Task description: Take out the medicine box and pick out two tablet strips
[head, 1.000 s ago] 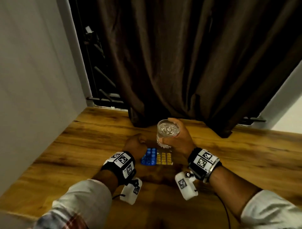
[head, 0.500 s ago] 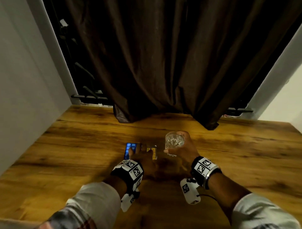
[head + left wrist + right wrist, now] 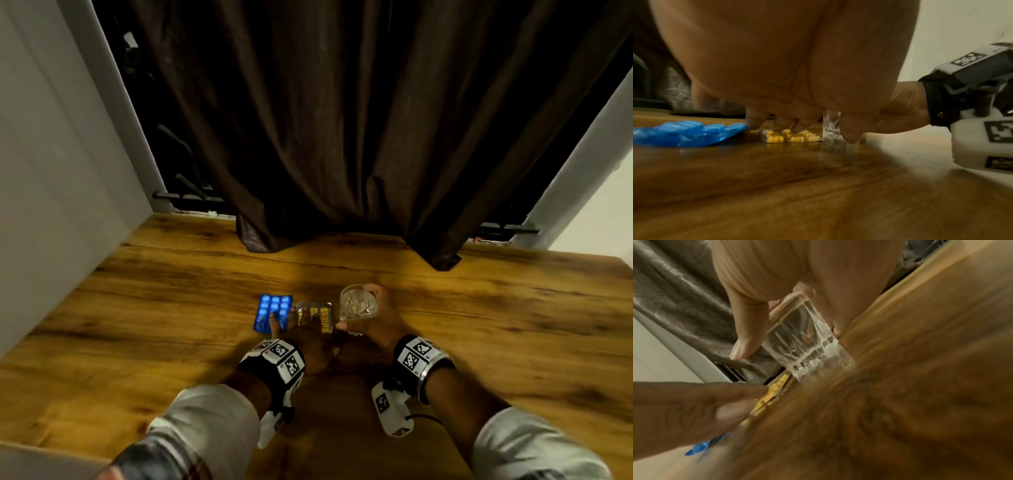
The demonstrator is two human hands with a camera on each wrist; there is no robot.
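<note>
Sleeves (image 3: 212, 421) at six o'clock lead up to two wrists wearing bands with black-and-white markers. Past them, the left hand (image 3: 310, 337) lies flat with straight fingers (image 3: 754, 123) pressing down on two tablet strips on the wooden table (image 3: 496, 325): the blue strip (image 3: 272, 312) toward eleven o'clock, the yellow strip (image 3: 317, 314) just beside it at twelve. Both lie flat; the fingers cover their near ends. At one o'clock the right hand (image 3: 380, 323) grasps a cut-pattern glass (image 3: 358, 303), thumb on one side and fingers on the other, the glass upright with its base on the table, close beside the yellow strip. Farther off at twelve o'clock a dark brown curtain (image 3: 359, 137) hangs to the table's far edge. A pale wall (image 3: 51, 171) stands at nine o'clock.
</note>
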